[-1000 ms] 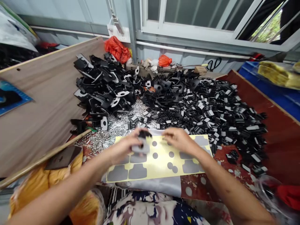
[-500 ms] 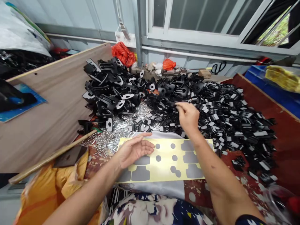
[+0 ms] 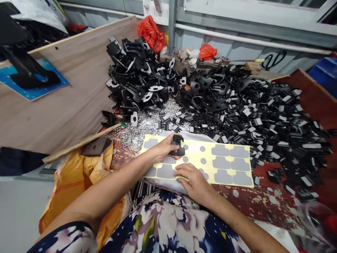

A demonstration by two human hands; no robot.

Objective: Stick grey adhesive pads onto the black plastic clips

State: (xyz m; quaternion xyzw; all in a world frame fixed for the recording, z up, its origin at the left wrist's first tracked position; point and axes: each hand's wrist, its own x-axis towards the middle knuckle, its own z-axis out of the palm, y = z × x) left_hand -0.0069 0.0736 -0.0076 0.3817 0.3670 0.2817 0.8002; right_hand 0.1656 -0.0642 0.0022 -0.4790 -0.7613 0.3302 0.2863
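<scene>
Good work at the sheet (image 3: 194, 157) probably depends on the left hand (image 3: 162, 147) gripping the clip (image 3: 179, 151) firmly without tilting it, and on the right hand (image 3: 194, 181) catching a grey patch (image 3: 165, 172) by its rim rather than its middle, lest it crease or drag the sheet. Clip sits in the left hand's grasp, over the sheet's left-of-centre part, farther from the body than the right hand. Right hand, fingers bent, is at the sheet's near edge beside the patch; whether it pinches anything, cannot tell.
</scene>
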